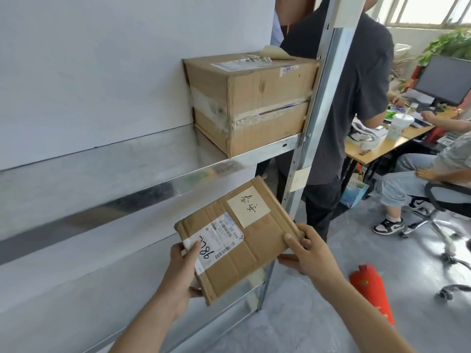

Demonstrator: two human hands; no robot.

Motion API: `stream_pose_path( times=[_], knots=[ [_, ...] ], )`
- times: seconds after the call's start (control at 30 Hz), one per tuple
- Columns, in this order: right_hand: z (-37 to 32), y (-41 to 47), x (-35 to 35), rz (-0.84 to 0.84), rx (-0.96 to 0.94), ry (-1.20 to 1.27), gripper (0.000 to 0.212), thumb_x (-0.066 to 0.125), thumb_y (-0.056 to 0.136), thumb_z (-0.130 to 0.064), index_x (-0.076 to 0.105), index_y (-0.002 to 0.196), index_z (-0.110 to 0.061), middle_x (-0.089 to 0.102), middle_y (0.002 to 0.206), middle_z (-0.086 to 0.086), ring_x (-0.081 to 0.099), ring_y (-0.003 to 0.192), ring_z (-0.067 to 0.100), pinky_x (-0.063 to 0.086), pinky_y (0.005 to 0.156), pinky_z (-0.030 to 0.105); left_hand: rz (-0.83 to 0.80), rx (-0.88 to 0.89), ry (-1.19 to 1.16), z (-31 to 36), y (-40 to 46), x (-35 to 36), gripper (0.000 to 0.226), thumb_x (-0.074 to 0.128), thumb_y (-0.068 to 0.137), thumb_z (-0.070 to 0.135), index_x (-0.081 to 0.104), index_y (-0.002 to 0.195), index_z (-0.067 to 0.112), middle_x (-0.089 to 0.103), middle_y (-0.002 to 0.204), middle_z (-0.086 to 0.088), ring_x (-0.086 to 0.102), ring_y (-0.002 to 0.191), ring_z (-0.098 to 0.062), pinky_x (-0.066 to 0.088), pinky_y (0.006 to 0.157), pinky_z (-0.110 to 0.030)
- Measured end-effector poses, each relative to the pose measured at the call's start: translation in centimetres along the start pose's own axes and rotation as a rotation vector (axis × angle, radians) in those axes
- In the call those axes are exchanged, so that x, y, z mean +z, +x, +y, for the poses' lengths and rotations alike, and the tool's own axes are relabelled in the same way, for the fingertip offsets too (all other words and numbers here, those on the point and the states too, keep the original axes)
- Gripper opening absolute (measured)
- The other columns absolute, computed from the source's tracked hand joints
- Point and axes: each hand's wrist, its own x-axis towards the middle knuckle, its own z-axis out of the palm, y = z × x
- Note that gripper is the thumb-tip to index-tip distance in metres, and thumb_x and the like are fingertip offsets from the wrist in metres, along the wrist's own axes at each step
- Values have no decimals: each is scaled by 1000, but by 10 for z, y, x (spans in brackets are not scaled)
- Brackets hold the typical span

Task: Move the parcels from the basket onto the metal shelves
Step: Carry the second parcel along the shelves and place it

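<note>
Both hands carry the flat parcel (pixel 235 238) in front of the shelf (pixel 114 200), under the big box (pixel 251 103). Left hand (pixel 182 273) pinches the near corner, thumb on the label; right hand (pixel 309 253) grips the right edge. Best kept level and slid in, probably onto the lower shelf. Creased brown cardboard, handwritten note.

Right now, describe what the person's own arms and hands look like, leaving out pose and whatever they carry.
Both arms are bare from the bottom edge of the picture up to the wrists: no sleeves, gloves, watch or bracelet show. The left hand and the right hand carry no rings or markings that can be seen. The fingers have short, plain nails.
</note>
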Motion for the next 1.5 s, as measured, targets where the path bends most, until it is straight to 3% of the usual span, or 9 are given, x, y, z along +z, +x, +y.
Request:
stream_pose_path(
  times=[0.1,0.3,0.43,0.53,0.63,0.77,0.93,1.17,1.5],
  knots=[
    [0,26,6,-15,34,20,35,68,100,-30,57,133,-22,71,121,10,83,84,25,69,80,48,17,-109,43,2,14,6,28,51,103,54,43,123,37,69,125,-6,69,99,-39,60,69,-69],
    [1,73,11,-29,125,63,43,64,105,-25,52,146,-22,65,131,14,80,96,31,68,82,43,72,-159,37,0,43,28,39,52,106,42,30,137,44,40,146,9,47,131,-36,54,80,-78],
    [2,90,8,-55,151,33,32,60,107,-24,56,139,-23,58,139,10,78,100,30,67,68,31,81,-101,42,-10,56,37,40,52,107,37,34,140,47,40,144,13,52,115,-15,62,76,-68],
    [6,97,12,-14,168,47,22,60,106,-24,54,127,-29,63,126,6,79,97,30,67,70,32,94,-83,51,-11,61,42,43,55,105,36,35,142,46,41,149,12,45,134,-23,64,75,-61],
    [14,101,18,54,208,59,30,63,104,-21,44,127,-24,68,105,0,82,80,27,66,72,35,109,-62,49,-10,65,46,46,58,104,35,35,143,44,43,149,9,50,129,-23,63,80,-62],
    [16,105,24,72,265,209,40,64,102,-9,33,127,-19,68,110,12,80,86,33,66,76,41,160,-47,36,-10,70,51,40,56,105,34,36,138,44,42,145,10,45,130,-23,57,90,-68],
    [19,114,31,6,267,156,29,64,104,-12,57,126,5,70,123,21,78,101,29,65,93,46,202,-42,26,-7,76,52,38,55,105,36,38,137,44,43,145,9,41,131,-22,56,93,-67],
    [23,119,34,-47,278,269,19,65,104,-13,65,116,1,72,115,19,75,104,30,62,98,46,244,-13,31,-4,84,57,40,56,105,34,38,141,40,43,151,6,42,140,-29,58,89,-67],
    [25,126,29,-76,308,308,16,66,102,-12,67,112,1,75,114,21,74,106,32,61,99,45,271,15,-18,-8,83,67,33,51,108,30,42,139,39,52,140,5,58,115,-17,62,85,-60]
  ],
)
